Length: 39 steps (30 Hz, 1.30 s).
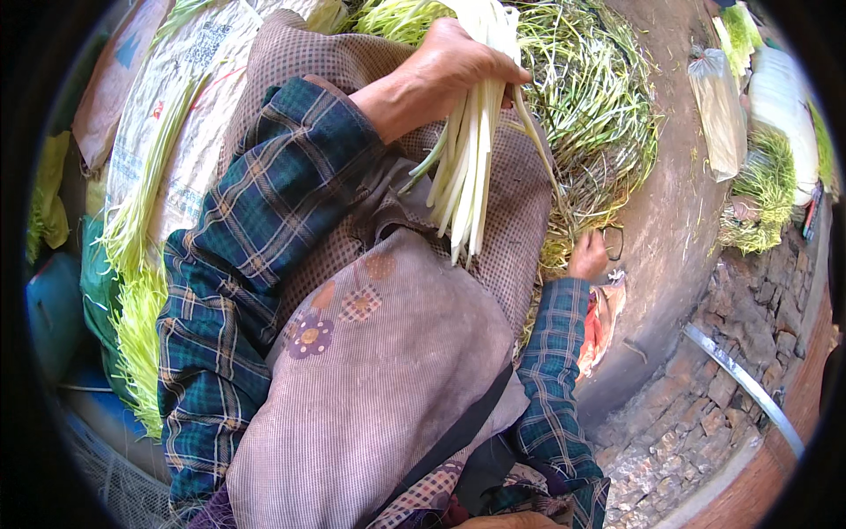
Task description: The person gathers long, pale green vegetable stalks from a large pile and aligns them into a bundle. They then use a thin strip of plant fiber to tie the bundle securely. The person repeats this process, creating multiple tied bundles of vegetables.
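A bunch of long, pale stalks (477, 159), like blanched garlic greens, is gripped in my left hand (456, 69). Their whitish ends hang down over the checked cloth (522, 192) across my lap. One loose strand trails to the right of the bunch. Lower on the right, my right hand (587, 255) is at the edge of a heap of loose leaves and straw (595, 125). A thin dark loop (618, 243) shows beside its fingers. Whether those fingers hold anything cannot be made out.
Longer yellow-green stalks (155, 178) lie on a printed white sack (198, 86) at left. A red-and-white bag (598, 324) is near my right forearm. Plastic-wrapped bundles (717, 112) and more greens (760, 192) lie at far right, above broken brick paving (700, 390) with a metal strip (743, 387).
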Each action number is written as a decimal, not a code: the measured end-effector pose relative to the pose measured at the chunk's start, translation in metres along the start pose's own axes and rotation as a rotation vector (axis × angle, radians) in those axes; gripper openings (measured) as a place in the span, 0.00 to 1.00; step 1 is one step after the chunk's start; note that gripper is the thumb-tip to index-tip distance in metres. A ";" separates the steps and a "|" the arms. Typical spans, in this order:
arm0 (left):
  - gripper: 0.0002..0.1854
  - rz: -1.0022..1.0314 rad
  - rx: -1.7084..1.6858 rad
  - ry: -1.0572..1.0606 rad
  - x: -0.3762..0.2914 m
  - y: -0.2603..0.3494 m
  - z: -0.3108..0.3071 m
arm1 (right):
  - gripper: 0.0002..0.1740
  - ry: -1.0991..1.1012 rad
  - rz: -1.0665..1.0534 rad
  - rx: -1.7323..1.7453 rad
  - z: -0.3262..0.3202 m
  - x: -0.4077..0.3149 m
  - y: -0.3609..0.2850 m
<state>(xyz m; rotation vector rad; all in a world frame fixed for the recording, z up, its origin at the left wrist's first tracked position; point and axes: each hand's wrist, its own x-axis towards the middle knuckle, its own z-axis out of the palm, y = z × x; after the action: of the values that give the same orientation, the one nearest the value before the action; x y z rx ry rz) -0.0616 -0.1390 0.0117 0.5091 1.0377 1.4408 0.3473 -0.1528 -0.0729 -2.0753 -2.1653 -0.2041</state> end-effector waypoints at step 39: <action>0.13 0.112 -0.380 0.020 -0.002 0.032 -0.032 | 0.08 -0.603 0.393 -0.074 -0.015 -0.082 0.090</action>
<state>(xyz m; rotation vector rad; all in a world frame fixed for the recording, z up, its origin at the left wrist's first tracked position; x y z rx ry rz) -0.1046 -0.1462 0.0224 0.2807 0.7340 1.6976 0.4403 -0.2321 -0.0737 -2.8239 -1.9559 0.4453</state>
